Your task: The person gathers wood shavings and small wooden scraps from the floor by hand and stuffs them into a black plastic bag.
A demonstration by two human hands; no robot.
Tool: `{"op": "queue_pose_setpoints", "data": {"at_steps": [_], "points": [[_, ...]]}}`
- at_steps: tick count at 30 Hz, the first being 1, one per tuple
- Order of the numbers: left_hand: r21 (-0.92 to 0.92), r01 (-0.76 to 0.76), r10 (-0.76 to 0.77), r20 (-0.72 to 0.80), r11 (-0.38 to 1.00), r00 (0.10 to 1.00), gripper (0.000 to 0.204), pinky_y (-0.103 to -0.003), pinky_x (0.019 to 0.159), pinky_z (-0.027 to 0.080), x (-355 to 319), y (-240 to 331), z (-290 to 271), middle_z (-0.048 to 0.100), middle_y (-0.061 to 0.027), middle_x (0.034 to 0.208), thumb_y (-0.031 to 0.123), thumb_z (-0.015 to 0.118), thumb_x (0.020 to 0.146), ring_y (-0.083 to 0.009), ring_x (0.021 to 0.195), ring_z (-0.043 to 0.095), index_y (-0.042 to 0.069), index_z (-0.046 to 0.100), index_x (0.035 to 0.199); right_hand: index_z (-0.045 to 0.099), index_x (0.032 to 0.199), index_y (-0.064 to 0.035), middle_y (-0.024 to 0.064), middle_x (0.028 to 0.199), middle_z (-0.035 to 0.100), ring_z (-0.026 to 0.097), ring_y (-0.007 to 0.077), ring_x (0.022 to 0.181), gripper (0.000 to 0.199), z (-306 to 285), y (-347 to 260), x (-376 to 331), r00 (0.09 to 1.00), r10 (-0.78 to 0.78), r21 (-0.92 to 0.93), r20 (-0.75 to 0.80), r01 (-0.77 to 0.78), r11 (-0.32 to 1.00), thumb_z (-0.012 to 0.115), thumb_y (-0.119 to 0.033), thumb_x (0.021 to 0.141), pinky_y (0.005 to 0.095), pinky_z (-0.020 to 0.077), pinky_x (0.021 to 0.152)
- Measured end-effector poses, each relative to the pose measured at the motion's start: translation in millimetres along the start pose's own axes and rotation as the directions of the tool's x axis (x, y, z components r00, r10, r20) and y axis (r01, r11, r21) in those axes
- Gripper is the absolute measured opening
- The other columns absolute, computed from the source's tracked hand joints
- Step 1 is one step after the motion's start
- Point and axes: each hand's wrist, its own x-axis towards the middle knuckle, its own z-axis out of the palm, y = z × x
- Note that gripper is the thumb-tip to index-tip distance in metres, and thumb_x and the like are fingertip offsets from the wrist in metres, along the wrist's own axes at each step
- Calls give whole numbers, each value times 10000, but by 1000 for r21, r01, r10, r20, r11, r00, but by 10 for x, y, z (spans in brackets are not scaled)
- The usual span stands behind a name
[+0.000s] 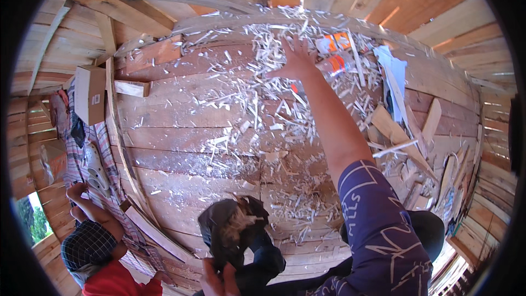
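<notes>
Patterned sleeve (378, 235), splayed right hand (299, 61), wood shavings (265, 45)

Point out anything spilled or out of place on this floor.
Pale wood shavings are strewn over the plank floor, thickest around the right hand; orange-marked packaging lies among them. Together they look like unswept litter.

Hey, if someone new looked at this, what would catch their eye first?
Probably the bare right arm stretched across the plank floor, its right hand spread at the pale wood shavings near the far wall. Next, the dark bag in the left hand at the bottom, and another person in red at lower left.
</notes>
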Motion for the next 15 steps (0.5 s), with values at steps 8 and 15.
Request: {"op": "queue_pose_setpoints", "data": {"at_steps": [8, 15], "points": [[176, 114, -83, -173, 978, 981, 329, -377, 756, 474, 11, -242, -36, 600, -214, 973, 139, 513, 949, -267, 870, 575, -76, 491, 1197, 475, 1327, -130, 230, 1446, 309, 332, 436, 1310, 842, 591, -385, -158, 957, -127, -9, -259, 129, 992, 752, -553, 654, 634, 277, 1015], [3, 102, -101, -86, 995, 991, 267, -373, 745, 476, 97, 3, -54, 615, -224, 962, 89, 507, 919, -262, 844, 579, -72, 506, 1132, 629, 946, -99, 82, 923, 595, 617, 263, 902, 237, 1066, -394, -528, 790, -443, -153, -425, 420, 895, 604, -87, 711, 344, 526, 651]]}}
